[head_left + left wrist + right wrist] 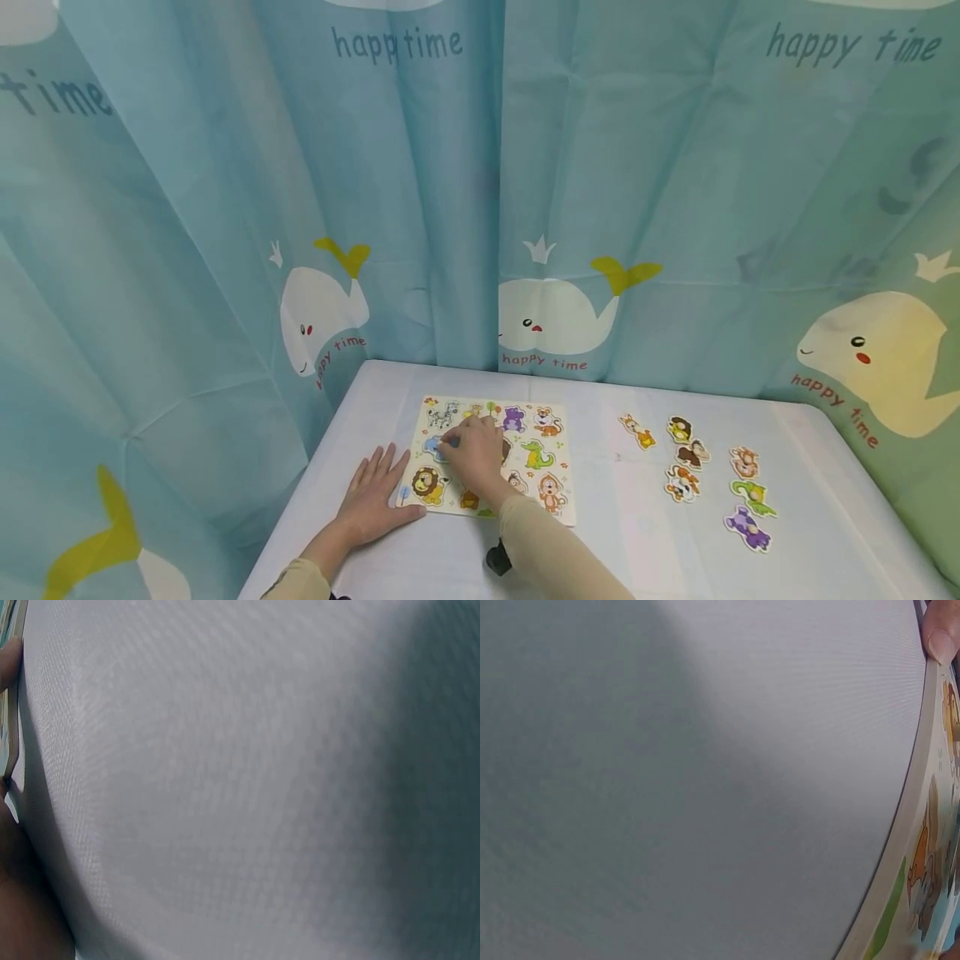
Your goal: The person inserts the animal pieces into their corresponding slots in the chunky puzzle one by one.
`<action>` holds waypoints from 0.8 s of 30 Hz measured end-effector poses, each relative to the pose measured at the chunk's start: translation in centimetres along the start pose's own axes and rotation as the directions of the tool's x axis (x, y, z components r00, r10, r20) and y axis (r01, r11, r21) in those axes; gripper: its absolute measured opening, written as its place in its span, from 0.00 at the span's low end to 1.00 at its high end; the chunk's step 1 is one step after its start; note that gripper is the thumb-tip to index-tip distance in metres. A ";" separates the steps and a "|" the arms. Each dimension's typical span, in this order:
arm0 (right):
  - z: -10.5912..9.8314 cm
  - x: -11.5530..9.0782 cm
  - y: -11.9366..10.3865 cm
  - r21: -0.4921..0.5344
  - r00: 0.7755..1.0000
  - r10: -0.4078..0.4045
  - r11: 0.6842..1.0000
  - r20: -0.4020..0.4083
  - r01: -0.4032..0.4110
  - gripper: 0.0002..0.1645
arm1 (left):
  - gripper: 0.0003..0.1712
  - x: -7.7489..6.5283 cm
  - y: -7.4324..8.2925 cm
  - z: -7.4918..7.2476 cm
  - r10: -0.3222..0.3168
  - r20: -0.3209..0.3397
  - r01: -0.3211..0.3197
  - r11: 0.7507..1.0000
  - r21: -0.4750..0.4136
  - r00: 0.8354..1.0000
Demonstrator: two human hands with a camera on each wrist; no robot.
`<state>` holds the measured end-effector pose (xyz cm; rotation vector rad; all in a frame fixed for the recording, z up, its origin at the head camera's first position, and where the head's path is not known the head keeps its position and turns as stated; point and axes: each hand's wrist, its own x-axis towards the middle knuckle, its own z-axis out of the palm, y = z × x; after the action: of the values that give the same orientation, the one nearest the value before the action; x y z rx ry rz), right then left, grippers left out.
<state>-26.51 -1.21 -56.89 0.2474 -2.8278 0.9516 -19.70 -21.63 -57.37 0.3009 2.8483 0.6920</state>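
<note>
Head view, right hand: the right hand [474, 458] bends over the board [565, 475], thumb and forefinger close together at the blue elephant [433, 448]; whether they pinch it, I cannot tell.
Head view, left hand: the left hand [378, 500] lies flat left of the right, fingers apart on the table [626, 542], thumb touching the board's near corner.
Board risk: a sideways push by the right hand could slide it, as only that thumb seems to steady it.
Elephant risk: set down askew, it could jam against its outline (the fingers partly cover it).
Loose pieces: seven loose pieces [753, 497], flat, glossy-looking animal cut-outs, well right of the right hand; a sweeping sleeve [555, 533] could scatter them.
Curtain: blue folded fabric with white whales, beyond both hands [442, 192].
Left wrist view, table: finely woven white cover; the left thumb meets the board's edge.
Right wrist view, board edge: pale, straight-cut, fairly thick; a thumb tip (probably the left) presses its corner.
</note>
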 end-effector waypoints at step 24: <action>0.5 0.1 0.2 -0.030 1.000 0.002 1.000 -0.014 -0.003 0.07 | 0.61 -0.1 0.2 -0.2 -0.004 -0.004 0.004 1.000 -0.014 1.000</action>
<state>-26.69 -1.36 -57.38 0.2324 -2.8281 0.9065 -19.61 -21.54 -57.12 0.2924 2.8460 0.7119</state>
